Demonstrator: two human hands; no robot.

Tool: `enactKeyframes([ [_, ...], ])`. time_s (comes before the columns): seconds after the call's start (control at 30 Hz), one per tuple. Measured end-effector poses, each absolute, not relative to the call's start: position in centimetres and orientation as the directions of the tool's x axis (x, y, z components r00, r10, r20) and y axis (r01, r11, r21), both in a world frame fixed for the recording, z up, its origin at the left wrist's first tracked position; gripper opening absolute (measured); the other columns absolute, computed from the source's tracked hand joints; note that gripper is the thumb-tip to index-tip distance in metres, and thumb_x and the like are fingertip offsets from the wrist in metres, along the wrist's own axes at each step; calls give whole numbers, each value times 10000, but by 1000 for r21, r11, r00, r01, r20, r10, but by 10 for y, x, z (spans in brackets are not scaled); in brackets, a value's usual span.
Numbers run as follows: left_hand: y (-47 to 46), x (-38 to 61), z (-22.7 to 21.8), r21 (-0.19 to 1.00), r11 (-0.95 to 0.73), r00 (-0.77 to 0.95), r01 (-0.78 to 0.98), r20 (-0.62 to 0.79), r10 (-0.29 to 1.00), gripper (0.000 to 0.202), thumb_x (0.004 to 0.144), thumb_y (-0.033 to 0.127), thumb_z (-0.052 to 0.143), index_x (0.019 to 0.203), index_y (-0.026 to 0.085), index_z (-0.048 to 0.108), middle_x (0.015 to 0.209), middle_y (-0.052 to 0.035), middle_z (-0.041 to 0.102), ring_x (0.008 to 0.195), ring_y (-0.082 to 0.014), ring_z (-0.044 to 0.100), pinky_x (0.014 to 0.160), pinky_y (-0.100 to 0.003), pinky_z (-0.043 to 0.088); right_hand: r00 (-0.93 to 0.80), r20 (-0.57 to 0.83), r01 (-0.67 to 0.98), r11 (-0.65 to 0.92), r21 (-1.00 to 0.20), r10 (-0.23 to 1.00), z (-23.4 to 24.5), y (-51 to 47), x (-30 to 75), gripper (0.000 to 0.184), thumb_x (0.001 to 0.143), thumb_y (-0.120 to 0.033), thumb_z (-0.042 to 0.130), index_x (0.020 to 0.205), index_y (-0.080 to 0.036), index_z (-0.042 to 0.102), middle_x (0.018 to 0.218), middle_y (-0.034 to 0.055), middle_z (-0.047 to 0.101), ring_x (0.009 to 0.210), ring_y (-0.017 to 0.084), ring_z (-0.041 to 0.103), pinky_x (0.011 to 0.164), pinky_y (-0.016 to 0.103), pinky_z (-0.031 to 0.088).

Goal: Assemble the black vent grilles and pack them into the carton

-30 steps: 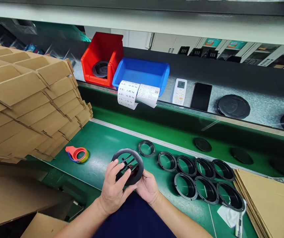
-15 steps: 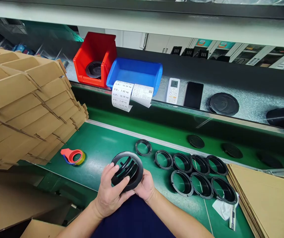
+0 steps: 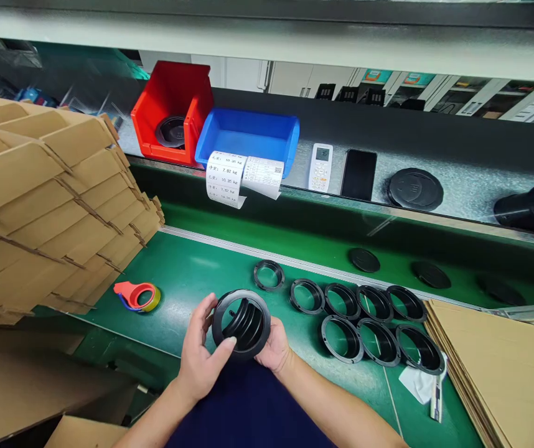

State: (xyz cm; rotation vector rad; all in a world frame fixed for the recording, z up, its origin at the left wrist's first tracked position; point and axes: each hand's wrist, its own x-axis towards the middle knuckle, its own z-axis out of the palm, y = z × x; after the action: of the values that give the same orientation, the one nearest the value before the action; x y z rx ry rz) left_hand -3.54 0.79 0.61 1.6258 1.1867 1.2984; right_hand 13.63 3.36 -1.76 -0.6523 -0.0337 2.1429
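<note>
Both hands hold one round black plastic vent part (image 3: 242,323) with slats inside, just above the green belt (image 3: 187,274). My left hand (image 3: 200,356) curls round its left and lower rim. My right hand (image 3: 275,348) cups its right side from underneath. To the right, several black rings (image 3: 370,323) lie in two rows on the belt, and one smaller ring (image 3: 269,275) lies apart behind the held part.
A stack of folded cardboard dividers (image 3: 47,199) fills the left. A red tape dispenser (image 3: 135,295) lies by it. Flat cardboard sheets (image 3: 500,367) sit at the right. On the ledge behind stand a red bin (image 3: 173,115), a blue tray (image 3: 248,137), a remote (image 3: 320,167) and a phone (image 3: 358,174).
The vent part has been turned in my hands, so its slats now face more edge-on. Both hands stayed on it; the view shifted slightly right.
</note>
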Motion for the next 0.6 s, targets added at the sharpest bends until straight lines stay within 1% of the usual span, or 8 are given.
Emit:
enactKeyframes([
  [0.07, 8, -33, 7, 959, -205, 83, 196, 192, 978, 776, 771, 326, 681, 1436, 237, 291, 1464, -142, 377, 1333, -324, 387, 1084, -507, 376, -491, -443, -737, -629, -247, 750, -22, 33, 138, 251, 734, -261, 520, 807, -88, 687, 754, 101, 718, 827, 240, 661, 872, 393, 501],
  [0.13, 6, -31, 7, 959, -162, 102, 231, 142, 985, 836, 720, 345, 729, 1431, 226, 307, 1467, -143, 375, 1338, -336, 375, 1090, -517, 364, -506, -443, -725, -643, -245, 740, -26, 32, 139, 275, 732, -296, 538, 803, -81, 695, 740, 104, 717, 788, 236, 664, 848, 375, 511],
  [0.2, 5, -29, 7, 957, -150, 127, 250, 121, 984, 831, 714, 350, 730, 1423, 226, 317, 1453, -141, 395, 1327, -330, 391, 1090, -525, 361, -520, -439, -716, -655, -244, 732, -28, 31, 141, 295, 736, -320, 548, 802, -78, 703, 743, 104, 722, 732, 219, 663, 809, 347, 524],
  [0.27, 3, -29, 8, 953, -163, 148, 254, 128, 981, 805, 726, 346, 718, 1416, 233, 319, 1441, -134, 408, 1320, -317, 402, 1093, -525, 358, -523, -436, -716, -655, -242, 733, -29, 30, 141, 281, 740, -320, 549, 786, -93, 709, 752, 95, 730, 702, 203, 660, 765, 319, 534],
  [0.33, 1, -29, 9, 944, -190, 155, 270, 152, 976, 789, 729, 341, 715, 1408, 240, 326, 1439, -129, 406, 1323, -310, 397, 1099, -527, 348, -517, -438, -719, -651, -244, 736, -30, 29, 142, 262, 742, -316, 547, 779, -115, 711, 761, 82, 735, 725, 199, 664, 748, 306, 537],
  [0.43, 0, -30, 10, 932, -216, 156, 293, 176, 972, 777, 729, 336, 716, 1398, 250, 332, 1438, -124, 398, 1321, -306, 395, 1095, -531, 351, -512, -440, -715, -650, -258, 738, -34, 29, 143, 261, 742, -323, 547, 794, -125, 708, 784, 79, 737, 777, 207, 668, 787, 323, 531],
  [0.6, -2, -30, 11, 903, -266, 155, 338, 225, 962, 762, 727, 344, 720, 1386, 244, 350, 1425, -132, 405, 1323, -310, 385, 1086, -534, 354, -530, -427, -706, -660, -257, 733, -38, 28, 143, 281, 731, -348, 560, 788, -114, 706, 779, 85, 735, 744, 216, 664, 827, 348, 524],
])
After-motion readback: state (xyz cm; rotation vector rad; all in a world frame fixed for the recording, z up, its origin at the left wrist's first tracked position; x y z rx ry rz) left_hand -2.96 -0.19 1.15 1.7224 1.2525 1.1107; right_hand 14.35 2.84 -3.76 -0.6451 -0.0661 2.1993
